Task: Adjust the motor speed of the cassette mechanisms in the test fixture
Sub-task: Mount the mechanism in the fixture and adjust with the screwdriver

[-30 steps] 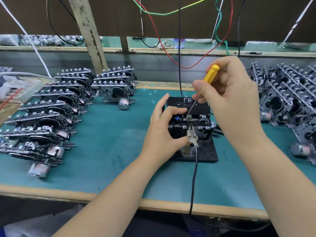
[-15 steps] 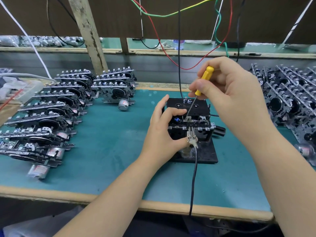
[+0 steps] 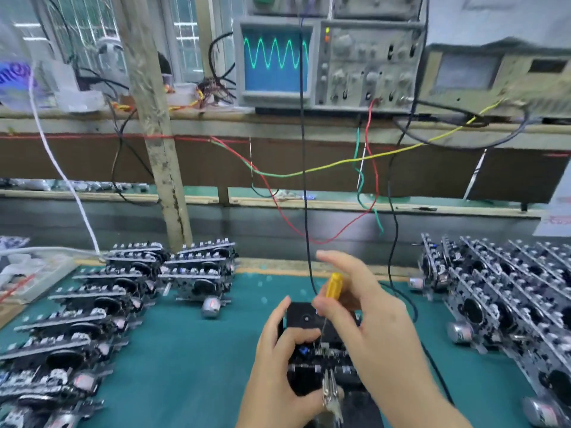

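A black test fixture (image 3: 301,316) stands on the green mat near the front edge, with a cassette mechanism (image 3: 321,355) seated in it. My left hand (image 3: 278,366) grips the mechanism's left side, thumb up along the fixture and fingers curled over the top. My right hand (image 3: 367,316) pinches a small yellow-handled screwdriver (image 3: 333,284); its thin shaft points down into the mechanism. A metal clip (image 3: 330,393) on a cable hangs at the mechanism's front. On the shelf behind, an oscilloscope (image 3: 275,61) shows a green sine wave.
Rows of cassette mechanisms (image 3: 92,307) cover the mat's left side; more stand in rows on the right (image 3: 509,298). Red, green, yellow and black wires (image 3: 309,174) hang from the shelf to the fixture. A wooden post (image 3: 160,156) rises behind the left rows.
The view has tilted upward, bringing the shelf and oscilloscope into sight. My hands stay on the mechanism and screwdriver; my right index finger has lifted off the handle.
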Action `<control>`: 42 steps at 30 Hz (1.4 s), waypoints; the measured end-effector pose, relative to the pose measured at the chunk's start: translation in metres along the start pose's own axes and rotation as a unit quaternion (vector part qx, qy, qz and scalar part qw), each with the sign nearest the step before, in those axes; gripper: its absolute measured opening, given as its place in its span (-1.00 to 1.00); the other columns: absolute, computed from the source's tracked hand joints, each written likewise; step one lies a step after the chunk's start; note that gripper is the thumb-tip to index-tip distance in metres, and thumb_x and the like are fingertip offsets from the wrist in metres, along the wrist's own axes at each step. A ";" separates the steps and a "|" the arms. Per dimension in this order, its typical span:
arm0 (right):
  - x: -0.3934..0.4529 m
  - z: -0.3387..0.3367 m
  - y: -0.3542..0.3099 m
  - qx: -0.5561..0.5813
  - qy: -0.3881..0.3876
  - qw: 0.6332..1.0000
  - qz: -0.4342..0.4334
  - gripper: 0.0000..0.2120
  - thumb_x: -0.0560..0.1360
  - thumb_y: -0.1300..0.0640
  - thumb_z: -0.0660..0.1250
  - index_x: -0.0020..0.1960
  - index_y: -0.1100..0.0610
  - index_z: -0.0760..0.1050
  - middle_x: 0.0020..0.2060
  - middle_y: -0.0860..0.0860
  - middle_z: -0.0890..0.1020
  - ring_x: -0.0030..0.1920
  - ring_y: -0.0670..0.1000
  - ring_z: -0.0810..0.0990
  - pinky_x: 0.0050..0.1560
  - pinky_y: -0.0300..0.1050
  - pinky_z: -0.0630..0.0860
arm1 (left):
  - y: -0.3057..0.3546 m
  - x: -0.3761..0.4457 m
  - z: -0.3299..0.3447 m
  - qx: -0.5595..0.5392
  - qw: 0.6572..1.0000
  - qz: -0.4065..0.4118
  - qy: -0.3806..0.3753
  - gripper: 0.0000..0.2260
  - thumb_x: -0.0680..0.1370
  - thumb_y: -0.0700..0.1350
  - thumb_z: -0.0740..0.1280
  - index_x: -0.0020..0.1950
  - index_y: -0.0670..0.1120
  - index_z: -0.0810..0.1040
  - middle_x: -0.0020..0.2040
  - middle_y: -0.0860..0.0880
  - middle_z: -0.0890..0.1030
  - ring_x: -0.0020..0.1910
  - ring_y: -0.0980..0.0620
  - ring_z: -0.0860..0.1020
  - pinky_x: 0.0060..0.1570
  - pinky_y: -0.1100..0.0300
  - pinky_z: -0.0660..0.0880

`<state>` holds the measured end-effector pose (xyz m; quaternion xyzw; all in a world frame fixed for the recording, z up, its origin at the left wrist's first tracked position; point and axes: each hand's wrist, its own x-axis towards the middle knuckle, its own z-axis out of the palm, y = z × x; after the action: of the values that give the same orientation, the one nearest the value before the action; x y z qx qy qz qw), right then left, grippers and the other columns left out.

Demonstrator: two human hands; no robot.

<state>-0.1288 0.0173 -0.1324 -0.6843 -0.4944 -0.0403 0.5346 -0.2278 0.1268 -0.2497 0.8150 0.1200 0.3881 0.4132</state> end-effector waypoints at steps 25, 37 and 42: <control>-0.032 -0.005 0.058 -0.174 -0.053 0.975 0.127 -0.69 0.65 -0.21 -0.05 0.05 -0.13 0.42 0.05 -0.27 0.49 0.29 -0.29 0.20 0.36 -0.11 -0.05 | -0.001 0.014 0.002 0.043 0.998 0.039 0.010 -0.42 0.13 0.26 0.52 0.14 0.39 0.53 0.51 0.03 0.34 0.43 0.47 0.23 0.28 -0.01 0.32; -0.039 -0.014 0.052 -0.053 -0.088 0.980 0.171 -0.93 0.63 -0.09 0.14 0.09 -0.16 0.35 0.08 -0.25 0.49 0.21 -0.15 0.34 0.27 -0.05 0.34 | 0.004 0.007 0.001 0.016 0.999 -0.033 -0.014 -0.37 0.07 0.19 0.61 0.10 0.39 0.53 0.50 0.34 0.25 0.36 0.45 0.32 0.21 0.11 0.37; -0.043 -0.016 0.052 -0.087 -0.104 0.976 0.167 -0.87 0.61 -0.16 0.12 0.14 -0.21 0.31 0.12 -0.27 0.42 0.23 -0.13 0.26 0.26 -0.05 0.19 | 0.005 0.006 0.002 0.013 0.999 -0.039 -0.029 -0.33 0.16 -0.11 0.72 0.10 0.38 0.53 0.50 0.36 0.24 0.36 0.47 0.30 0.22 0.10 0.36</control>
<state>-0.1060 -0.0191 -0.1870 -0.8017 -0.4206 0.0784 0.4174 -0.2228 0.1263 -0.2433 0.8256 0.1450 0.3466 0.4211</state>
